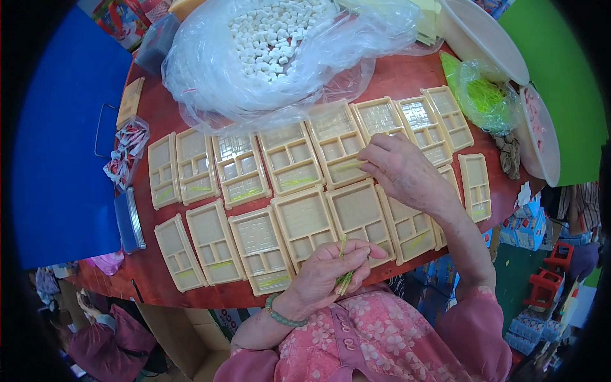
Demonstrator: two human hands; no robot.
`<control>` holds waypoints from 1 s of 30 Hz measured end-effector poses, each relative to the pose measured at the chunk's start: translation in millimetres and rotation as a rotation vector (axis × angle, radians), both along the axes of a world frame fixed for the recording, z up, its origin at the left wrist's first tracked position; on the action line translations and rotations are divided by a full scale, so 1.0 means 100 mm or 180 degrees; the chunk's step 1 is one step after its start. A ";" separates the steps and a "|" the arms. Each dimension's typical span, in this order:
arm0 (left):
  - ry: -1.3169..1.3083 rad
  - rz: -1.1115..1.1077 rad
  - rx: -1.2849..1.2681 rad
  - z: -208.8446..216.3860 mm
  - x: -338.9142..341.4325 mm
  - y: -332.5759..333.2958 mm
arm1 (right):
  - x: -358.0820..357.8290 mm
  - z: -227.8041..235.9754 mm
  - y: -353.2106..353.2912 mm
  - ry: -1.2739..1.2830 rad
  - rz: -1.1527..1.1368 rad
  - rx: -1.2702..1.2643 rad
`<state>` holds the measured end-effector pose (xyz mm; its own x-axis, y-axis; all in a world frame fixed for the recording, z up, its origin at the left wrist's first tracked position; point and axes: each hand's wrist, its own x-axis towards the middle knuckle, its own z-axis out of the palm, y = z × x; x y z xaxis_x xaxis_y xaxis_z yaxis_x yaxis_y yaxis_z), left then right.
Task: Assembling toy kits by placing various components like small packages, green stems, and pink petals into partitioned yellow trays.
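Note:
My left hand (328, 270) is closed on a small bunch of thin yellow-green strips (345, 280), held upright near the table's front edge. Over the back row of beige compartment trays, my right hand (404, 170) pinches with thumb and fingers at a front compartment of one tray (331, 129). Light green strips (347, 166) reach from that compartment to its fingertips. Several other trays, such as one at the left (237, 153), have similar strips lying in a long front compartment. Two front-row trays near my left hand, including this tray (302, 213), show no strips in their visible parts.
A large clear plastic bag (210, 70) of small white cubes (273, 38) lies at the back. Bagged bright green strands (487, 95) and a white basin (547, 143) with pink pieces stand at right. Wrapped packets (126, 153) lie at left. Another person (111, 340) sits lower left.

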<state>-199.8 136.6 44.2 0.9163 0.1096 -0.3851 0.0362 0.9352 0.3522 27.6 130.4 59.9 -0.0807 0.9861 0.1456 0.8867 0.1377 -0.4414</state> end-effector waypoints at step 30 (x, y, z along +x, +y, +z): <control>0.0027 0.0393 -0.0165 -0.01 0.29 -0.21 | 0.44 -0.08 -0.38 0.0254 -0.0606 0.0410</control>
<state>-170.5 115.2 43.1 0.8938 0.2010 -0.4009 -0.0775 0.9497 0.3034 71.5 92.0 52.0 0.1216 0.9552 0.2697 0.8650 0.0313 -0.5008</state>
